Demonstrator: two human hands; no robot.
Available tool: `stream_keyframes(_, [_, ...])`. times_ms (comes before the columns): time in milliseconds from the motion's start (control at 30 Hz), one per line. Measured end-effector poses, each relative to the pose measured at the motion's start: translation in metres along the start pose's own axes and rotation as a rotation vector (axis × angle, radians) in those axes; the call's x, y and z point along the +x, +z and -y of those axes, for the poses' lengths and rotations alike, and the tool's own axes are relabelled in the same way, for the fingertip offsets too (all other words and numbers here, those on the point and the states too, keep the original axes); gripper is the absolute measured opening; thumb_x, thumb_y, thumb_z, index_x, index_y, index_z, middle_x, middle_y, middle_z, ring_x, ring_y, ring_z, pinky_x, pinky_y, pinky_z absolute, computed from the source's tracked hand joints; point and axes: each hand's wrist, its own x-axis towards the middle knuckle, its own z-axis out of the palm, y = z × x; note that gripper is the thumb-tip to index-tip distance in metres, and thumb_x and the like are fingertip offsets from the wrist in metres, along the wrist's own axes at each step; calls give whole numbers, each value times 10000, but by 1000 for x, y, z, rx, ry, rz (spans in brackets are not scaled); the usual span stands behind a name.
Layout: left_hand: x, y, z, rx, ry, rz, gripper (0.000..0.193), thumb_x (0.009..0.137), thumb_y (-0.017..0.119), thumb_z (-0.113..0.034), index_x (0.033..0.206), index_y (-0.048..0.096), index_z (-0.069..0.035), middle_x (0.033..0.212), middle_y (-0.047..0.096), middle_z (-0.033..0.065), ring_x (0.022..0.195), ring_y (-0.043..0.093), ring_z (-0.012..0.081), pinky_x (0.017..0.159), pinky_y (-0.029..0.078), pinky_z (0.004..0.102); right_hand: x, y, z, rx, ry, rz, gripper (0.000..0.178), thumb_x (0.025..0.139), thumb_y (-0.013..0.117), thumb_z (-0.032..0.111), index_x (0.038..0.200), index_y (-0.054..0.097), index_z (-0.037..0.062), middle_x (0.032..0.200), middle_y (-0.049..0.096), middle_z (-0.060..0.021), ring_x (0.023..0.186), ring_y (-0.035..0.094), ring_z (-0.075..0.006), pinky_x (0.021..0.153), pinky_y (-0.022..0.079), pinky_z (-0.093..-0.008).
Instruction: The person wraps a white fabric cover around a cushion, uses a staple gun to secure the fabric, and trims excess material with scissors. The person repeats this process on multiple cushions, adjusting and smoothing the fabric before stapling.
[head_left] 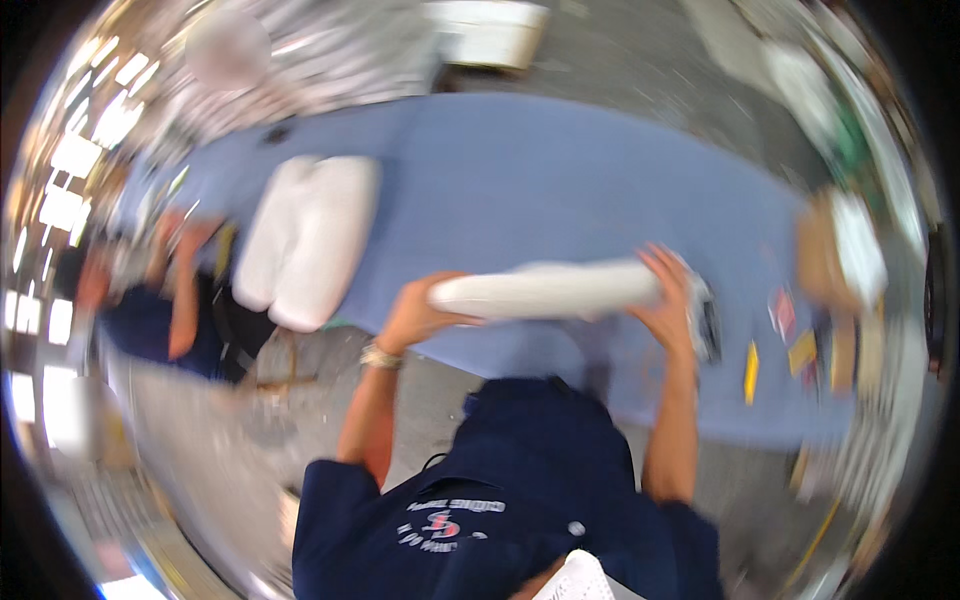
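Both my hands hold a long white cushion (550, 291), seen from its edge, above the blue table. My left hand (425, 308) grips its left end, a bracelet at the wrist. My right hand (668, 300) is wrapped round the right end. A matching pair of soft white cushions (308, 240), or one with a groove down its middle, lies farther left on the table. Motion blur hides the finer detail of the held cushion. Just past my right hand sits a small dark and clear item (708, 325) whose kind I cannot make out.
A blue-covered table (560, 170) spans the view. Right on it are a yellow cutter-like tool (751, 373), a red and white item (782, 312) and a cardboard box (830, 250). At the left a co-worker (160, 320) sits or stands by the table. A white box (490, 33) stands beyond.
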Motion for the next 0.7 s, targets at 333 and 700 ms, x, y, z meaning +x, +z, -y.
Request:
stream_keyframes(333, [73, 18, -206, 518, 561, -232, 603, 846, 689, -657, 854, 738, -56, 655, 685, 160, 632, 695, 358, 576, 525, 461, 80, -72, 107, 348, -177, -52, 842, 1028, 527, 616, 1491, 460, -84, 1444, 573, -188, 1316, 564, -298, 1096, 440, -420])
stream_keyframes(700, [80, 53, -207, 113, 610, -263, 462, 992, 603, -431, 1145, 730, -14, 1015, 749, 210, 873, 735, 361, 731, 563, 443, 135, -77, 101, 76, -114, -263, 393, 1117, 473, 283, 1078, 696, -38, 950, 717, -140, 870, 674, -216, 820, 520, -355])
